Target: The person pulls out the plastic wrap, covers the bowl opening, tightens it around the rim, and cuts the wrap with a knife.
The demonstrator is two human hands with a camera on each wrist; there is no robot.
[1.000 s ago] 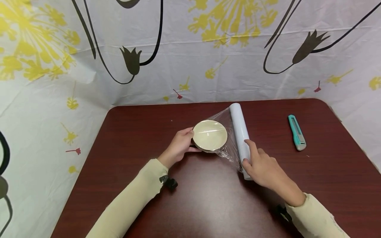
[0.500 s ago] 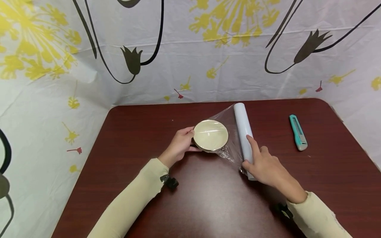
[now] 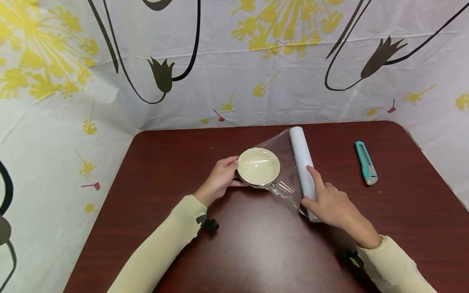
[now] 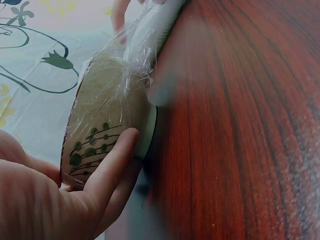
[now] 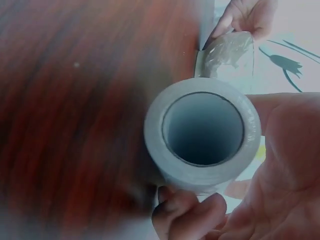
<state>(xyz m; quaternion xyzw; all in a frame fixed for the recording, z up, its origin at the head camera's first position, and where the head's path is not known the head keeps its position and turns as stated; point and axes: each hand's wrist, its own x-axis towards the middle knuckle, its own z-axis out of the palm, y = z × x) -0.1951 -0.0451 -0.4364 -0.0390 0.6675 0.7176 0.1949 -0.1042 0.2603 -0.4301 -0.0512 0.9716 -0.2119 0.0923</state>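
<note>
My left hand [image 3: 218, 179] holds a cream bowl [image 3: 259, 167] by its left side, thumb at the rim and fingers against the outer wall. Green leaf-like marks decorate the bowl's side in the left wrist view. Clear plastic wrap [image 3: 286, 156] covers the bowl's top and stretches across to a white roll of plastic wrap [image 3: 301, 148] lying on the table. On the roll's near half, my right hand [image 3: 335, 205] grips with the thumb on the left and the other fingers on the far side. The roll's hollow end [image 5: 155, 125] faces the right wrist camera.
A teal utility knife [image 3: 366, 163] lies toward the right of the dark red-brown table [image 3: 176, 154]. Behind the table's back edge hangs a white flower-printed cloth [image 3: 220, 73], which also runs down the left side.
The right hand and roll have moved slightly to the right, away from the bowl. The span of plastic wrap between them is wider. My left hand and the bowl stay in place.
</note>
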